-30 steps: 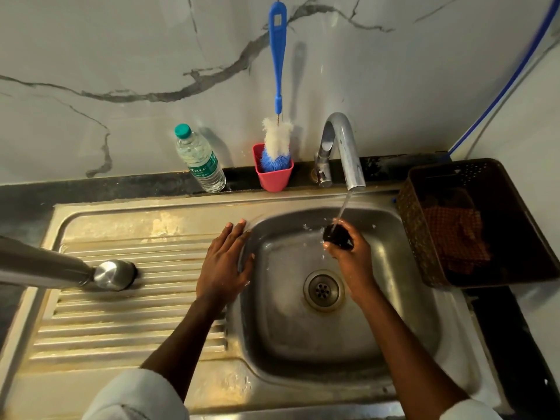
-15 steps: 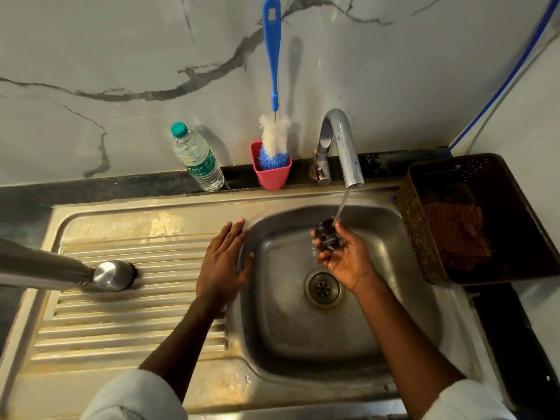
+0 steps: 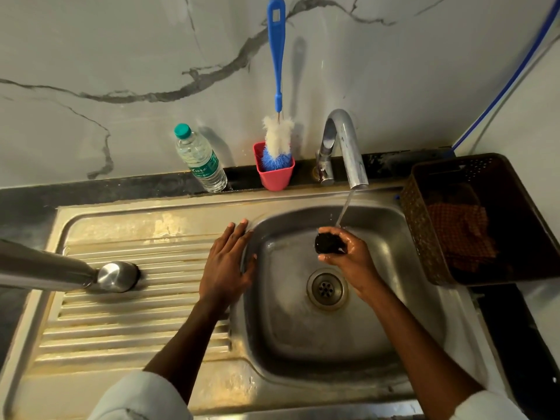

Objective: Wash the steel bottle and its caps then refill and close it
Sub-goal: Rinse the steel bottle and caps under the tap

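My right hand [image 3: 351, 259] grips a small black cap [image 3: 328, 244] over the sink basin [image 3: 303, 328], under the running stream from the tap [image 3: 348, 147]. Water hits the cap. My left hand [image 3: 225, 265] rests flat on the basin's left rim, fingers straight and thumb hanging over the edge. The steel bottle [image 3: 45, 271] lies on its side on the ribbed drainboard [image 3: 121, 328] at the left, its steel cap end [image 3: 116, 277] pointing towards my left hand.
A blue-handled bottle brush [image 3: 276, 86] stands in a pink cup [image 3: 274, 174] against the marble wall. A plastic water bottle [image 3: 201, 160] leans beside it. A dark basket [image 3: 481, 219] with an orange cloth sits right of the sink. The drain [image 3: 325, 287] lies below my right hand.
My right hand has turned the black cap around under the stream, the wrist rotating from palm up. My left hand has stayed on the rim.
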